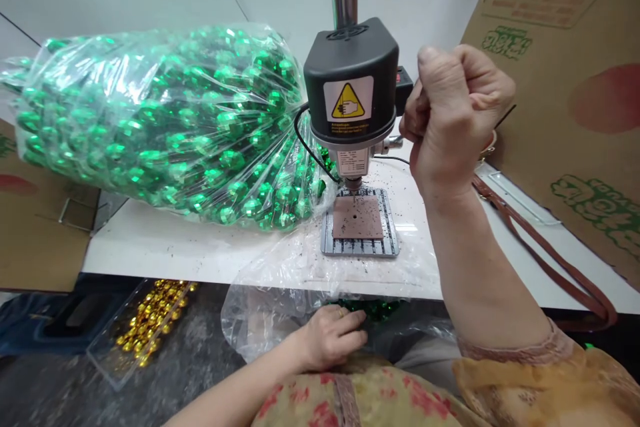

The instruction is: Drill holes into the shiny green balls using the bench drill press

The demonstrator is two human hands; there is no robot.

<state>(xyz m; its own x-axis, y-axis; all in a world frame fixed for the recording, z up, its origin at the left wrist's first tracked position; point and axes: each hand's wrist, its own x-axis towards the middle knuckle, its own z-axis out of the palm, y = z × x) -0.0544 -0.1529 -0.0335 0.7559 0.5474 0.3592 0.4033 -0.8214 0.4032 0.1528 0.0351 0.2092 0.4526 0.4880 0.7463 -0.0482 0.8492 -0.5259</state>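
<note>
A small black drill press with a yellow hand-warning sticker stands on the white table. Beneath its chuck, a square brown plate with a small dark hole lies on the slotted metal base. My right hand is raised in a fist at the right side of the machine, around its feed lever; the fingers hide most of the grip. Down at my lap, my left hand rests with curled fingers beside green shiny beads in clear plastic. Whatever its fingertips hold is hidden.
A large clear bag of green faceted beads lies left of the press. Cardboard boxes stand at both sides. A brown strap hangs over the right table edge. Gold beads fill a clear tray lower left. Dark shavings dot the base.
</note>
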